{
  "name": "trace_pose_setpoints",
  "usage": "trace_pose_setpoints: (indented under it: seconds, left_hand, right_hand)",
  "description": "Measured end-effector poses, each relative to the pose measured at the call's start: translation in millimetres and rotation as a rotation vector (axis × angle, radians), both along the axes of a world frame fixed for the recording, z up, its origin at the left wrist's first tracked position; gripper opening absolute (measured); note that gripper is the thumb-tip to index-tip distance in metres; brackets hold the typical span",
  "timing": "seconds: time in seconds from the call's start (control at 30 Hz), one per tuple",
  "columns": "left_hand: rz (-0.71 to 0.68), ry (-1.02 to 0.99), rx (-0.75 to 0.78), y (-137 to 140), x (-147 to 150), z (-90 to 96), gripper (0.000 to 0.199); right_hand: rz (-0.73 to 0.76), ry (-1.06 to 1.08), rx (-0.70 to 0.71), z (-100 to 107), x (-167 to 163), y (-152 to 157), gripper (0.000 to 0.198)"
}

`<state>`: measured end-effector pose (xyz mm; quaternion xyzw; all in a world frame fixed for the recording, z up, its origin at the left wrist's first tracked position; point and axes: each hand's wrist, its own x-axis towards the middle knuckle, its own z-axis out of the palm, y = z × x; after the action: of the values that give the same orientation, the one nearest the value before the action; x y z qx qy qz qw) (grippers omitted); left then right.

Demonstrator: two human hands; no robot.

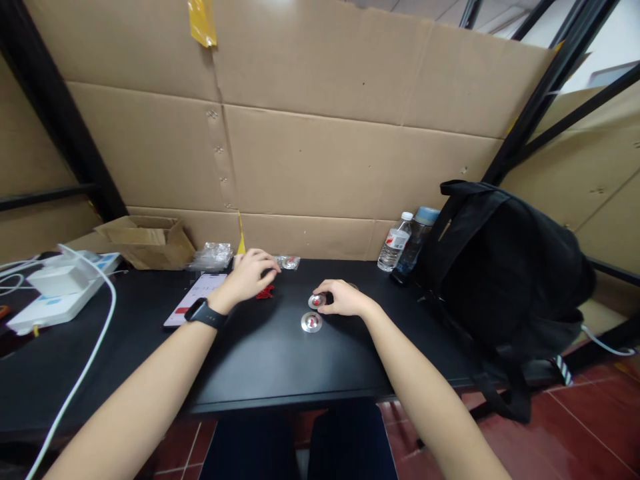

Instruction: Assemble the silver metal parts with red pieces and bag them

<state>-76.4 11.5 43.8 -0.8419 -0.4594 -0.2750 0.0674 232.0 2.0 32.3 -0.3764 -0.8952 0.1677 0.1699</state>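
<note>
My right hand [343, 298] pinches the edge of a round silver metal disc [317, 302] with a red centre, between thumb and fingers. A second such disc [311, 323] lies flat on the black table just in front of it. Part of another round piece [354, 287] shows behind my right hand, mostly hidden. My left hand [253, 273], with a black watch on the wrist, hovers palm down with fingers bent and apart. Small red pieces [265, 292] lie on the table just below its fingertips; their kind is too small to tell.
Behind my left hand lie a bagged disc [289, 263] and clear plastic bags [214, 255]. A phone [193, 300], an open cardboard box [145, 241] and a power strip [70, 300] are left. Bottles [395, 247] and a black backpack [505, 267] stand right.
</note>
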Motion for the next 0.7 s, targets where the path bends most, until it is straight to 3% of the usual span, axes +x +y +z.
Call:
trace_pose_setpoints:
  seconds: [0.1,0.2,0.53,0.7]
  left_hand:
    - [-0.163,0.034,-0.039,-9.6,28.5,-8.6,0.022]
    - [-0.224,0.018,-0.064,-16.6,46.3,-15.7,0.022]
    - [-0.191,-0.13,-0.113,-23.2,62.0,-22.2,0.019]
    - [-0.177,-0.242,-0.119,-24.0,69.4,-27.3,0.018]
  right_hand:
    - [-0.024,0.126,0.007,-3.0,-1.5,0.8,0.049]
    - [-0.024,0.255,0.025,-4.2,-3.8,-0.1,0.053]
    - [-0.007,0.349,0.169,4.6,-15.5,-11.9,0.058]
    - [0.028,0.391,0.159,5.7,-21.4,-15.9,0.06]
